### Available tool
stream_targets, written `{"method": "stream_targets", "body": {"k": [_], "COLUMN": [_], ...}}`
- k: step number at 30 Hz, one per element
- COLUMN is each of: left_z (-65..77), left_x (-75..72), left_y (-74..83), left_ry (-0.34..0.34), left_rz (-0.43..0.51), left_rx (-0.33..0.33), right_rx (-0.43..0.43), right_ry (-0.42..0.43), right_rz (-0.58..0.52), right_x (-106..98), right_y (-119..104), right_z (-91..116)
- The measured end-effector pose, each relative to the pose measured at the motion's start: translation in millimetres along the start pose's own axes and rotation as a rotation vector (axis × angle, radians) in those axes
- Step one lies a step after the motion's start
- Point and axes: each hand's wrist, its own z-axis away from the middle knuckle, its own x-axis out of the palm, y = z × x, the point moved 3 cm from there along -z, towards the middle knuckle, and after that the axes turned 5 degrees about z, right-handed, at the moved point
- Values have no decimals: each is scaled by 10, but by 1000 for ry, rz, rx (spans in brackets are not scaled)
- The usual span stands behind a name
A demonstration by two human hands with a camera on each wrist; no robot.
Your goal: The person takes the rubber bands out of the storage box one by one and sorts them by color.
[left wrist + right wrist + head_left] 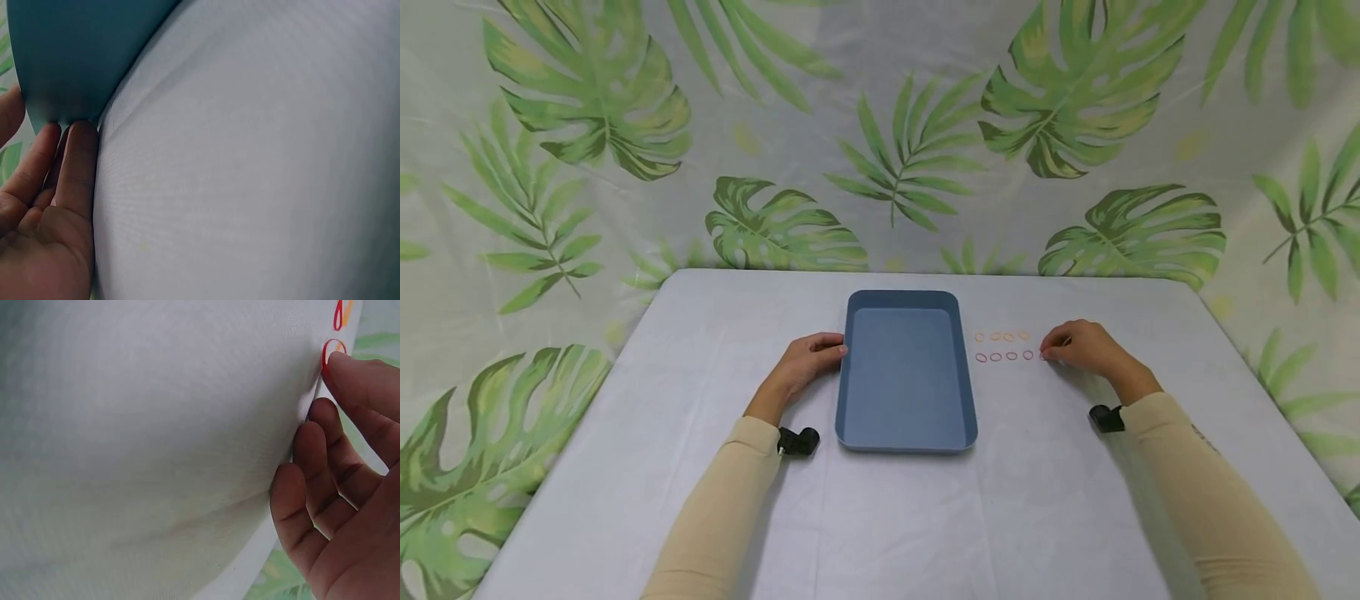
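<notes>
My right hand (pixel 1086 346) is low over the cloth and pinches a thin red rubber band (pixel 324 357) between thumb and finger. In the right wrist view its other fingers curl loosely against the white cloth. That band is at the right end of a row of red bands (pixel 1011 356). Behind this row runs one of orange bands (pixel 1009 337). A blue rectangular tray (pixel 906 375) stands left of both rows. My left hand (pixel 801 362) touches the tray's left side, fingertips low on the outer wall and thumb at the rim.
A white cloth (pixel 895 525) covers the table. Behind it hangs a leaf-patterned backdrop (pixel 902 167), which also shows past the table's sides. Small black cameras (pixel 799 442) are worn at both wrists.
</notes>
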Motion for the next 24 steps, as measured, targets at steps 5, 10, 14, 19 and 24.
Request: {"method": "stream_targets", "body": {"k": [5, 10, 14, 19, 24], "left_z": [-8, -4, -3, 5, 7], "left_x": [4, -1, -7, -10, -11], "left_y": [-17, -11, -3, 1, -35], "left_ry": [-5, -6, -14, -13, -11], "left_rz": [-3, -3, -9, -6, -36], "left_rx": [14, 17, 26, 26, 24], "right_rx": [0, 1, -2, -64, -179], "right_ry": [-6, -7, 14, 87, 210], "right_rz": [3, -8, -12, -14, -19], "right_x": [7, 0, -15, -70, -98], "right_y": [11, 2, -21, -106, -418], "right_z": [6, 21, 34, 93, 298]}}
